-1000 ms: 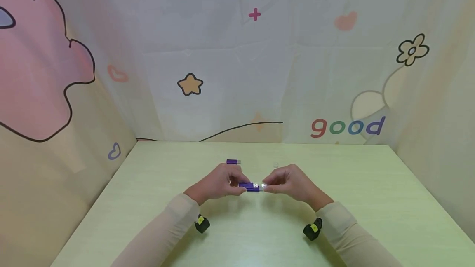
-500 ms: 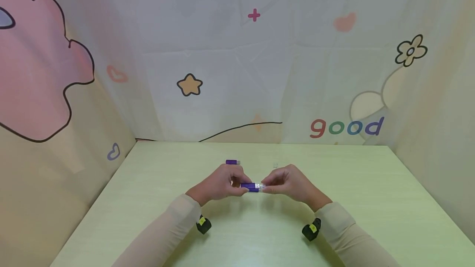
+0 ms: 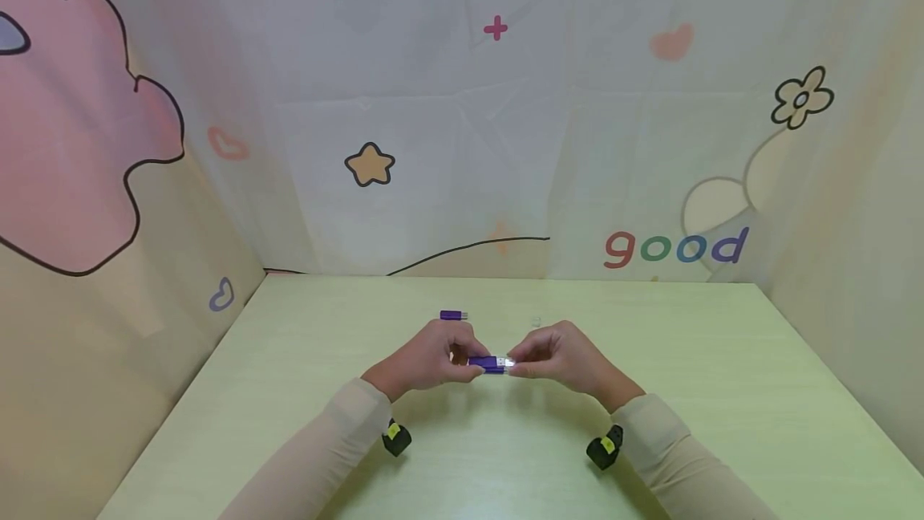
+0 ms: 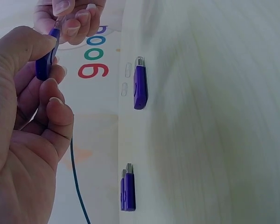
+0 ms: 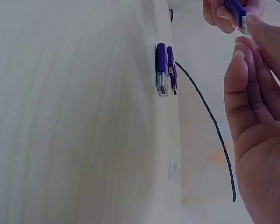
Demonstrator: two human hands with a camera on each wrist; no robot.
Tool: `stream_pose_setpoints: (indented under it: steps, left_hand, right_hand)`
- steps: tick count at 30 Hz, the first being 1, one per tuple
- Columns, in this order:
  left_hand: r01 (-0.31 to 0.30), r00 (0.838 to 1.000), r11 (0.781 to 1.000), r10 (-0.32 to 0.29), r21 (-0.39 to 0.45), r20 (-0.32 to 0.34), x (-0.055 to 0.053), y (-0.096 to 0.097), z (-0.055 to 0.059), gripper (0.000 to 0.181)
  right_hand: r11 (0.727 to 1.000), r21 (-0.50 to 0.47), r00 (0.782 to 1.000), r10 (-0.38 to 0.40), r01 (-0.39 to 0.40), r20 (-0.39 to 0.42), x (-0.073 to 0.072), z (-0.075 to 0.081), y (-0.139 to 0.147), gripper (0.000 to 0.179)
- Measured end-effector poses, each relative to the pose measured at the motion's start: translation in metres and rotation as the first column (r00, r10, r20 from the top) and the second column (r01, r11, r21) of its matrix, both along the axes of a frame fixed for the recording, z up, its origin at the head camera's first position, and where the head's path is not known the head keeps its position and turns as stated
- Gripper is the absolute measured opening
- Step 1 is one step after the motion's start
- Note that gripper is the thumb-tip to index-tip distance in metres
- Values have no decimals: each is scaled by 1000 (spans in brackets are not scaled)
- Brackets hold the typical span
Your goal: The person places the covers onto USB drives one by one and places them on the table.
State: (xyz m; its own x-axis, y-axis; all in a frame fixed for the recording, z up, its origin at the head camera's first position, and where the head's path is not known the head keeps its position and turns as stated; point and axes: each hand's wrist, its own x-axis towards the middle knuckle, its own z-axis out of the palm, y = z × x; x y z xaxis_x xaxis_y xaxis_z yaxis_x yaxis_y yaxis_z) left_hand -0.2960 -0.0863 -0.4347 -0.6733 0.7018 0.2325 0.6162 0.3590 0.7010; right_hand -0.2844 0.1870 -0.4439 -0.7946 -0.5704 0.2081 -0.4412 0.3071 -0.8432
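Observation:
My left hand (image 3: 436, 355) pinches a purple USB flash drive (image 4: 43, 67) between thumb and fingers, its metal plug pointing toward my right hand (image 3: 566, 355). A small clear cap (image 4: 59, 22) is pinched in the right fingertips, right at the plug end of the drive. Both hands are raised above the table, fingertips close together. Below them lies a second purple flash drive (image 4: 140, 86) with a clear cap over its plug. In the right wrist view, the held drive (image 5: 236, 13) shows its plug, while the right fingers partly hide the cap.
Farther back on the pale table (image 3: 289, 392) lie two uncapped purple flash drives (image 4: 129, 189), side by side. Two loose clear caps (image 5: 173, 172) lie near the table's back edge. A printed curtain (image 3: 433, 119) hangs behind the table.
The two hands have come slightly closer together, bringing the clear cap nearer the drive's plug. The things on the table have not moved.

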Motion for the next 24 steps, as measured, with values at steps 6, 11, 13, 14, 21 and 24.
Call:
stream_pose_setpoints:
  steps: [6,11,13,14,21,24]
  left_hand:
    - [12,1000,1000,-12,12,7,1,0,2,14]
    - [19,1000,1000,-19,11,-5,1,1,2,14]
    - [22,1000,1000,-22,15,-8,2,1,2,14]
    - [24,1000,1000,-24,17,-8,2,1,2,14]
    - [22,1000,1000,-22,15,2,2,0,2,14]
    - [16,1000,1000,-16,15,7,2,0,3,14]
  right_hand:
    - [1000,16,1000,-2,2,-17,-1,0,-1,15]
    - [1000,16,1000,6,-5,-19,-1,1,-3,15]
    - [1000,18,1000,8,-8,-28,-1,1,-3,15]
    - [1000,19,999,9,-9,-33,-1,2,-4,15]
    - [1000,9,999,18,-18,-35,0,3,-5,15]
    - [1000,8,999,19,-19,-36,0,2,-5,15]
